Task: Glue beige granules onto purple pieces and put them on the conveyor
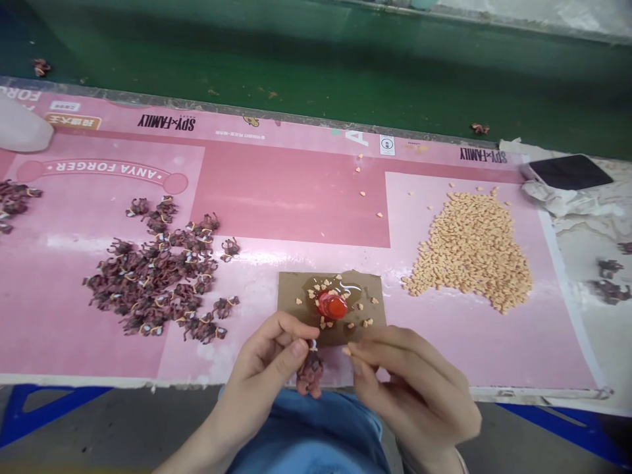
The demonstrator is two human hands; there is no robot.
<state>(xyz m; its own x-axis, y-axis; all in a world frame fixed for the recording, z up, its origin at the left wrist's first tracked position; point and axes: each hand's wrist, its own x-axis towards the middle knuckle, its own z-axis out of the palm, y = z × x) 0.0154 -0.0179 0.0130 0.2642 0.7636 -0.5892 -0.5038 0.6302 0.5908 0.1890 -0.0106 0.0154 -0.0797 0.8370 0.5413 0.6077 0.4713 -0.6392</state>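
Note:
Between the thumb and forefinger of my left hand (273, 359) is a small dark reddish-brown figurine (310, 376), its lower end hanging down over the table's front edge. A pale part shows at its top. My right hand (412, 378) pinches a tiny tan piece (347, 351), a short gap to the right of the figurine. Just beyond both hands lies a brown cardboard square (291, 286). On it sits a red round cap (336, 307) in a puddle of clear, shiny liquid, with several tan pieces scattered around.
A heap of similar figurines (158, 276) lies on the left of the pink printed table cover (286, 191). To the right is a pile of tan pieces (474, 250). A phone (570, 172) rests on crumpled paper at the far right. Behind runs a green surface (296, 72).

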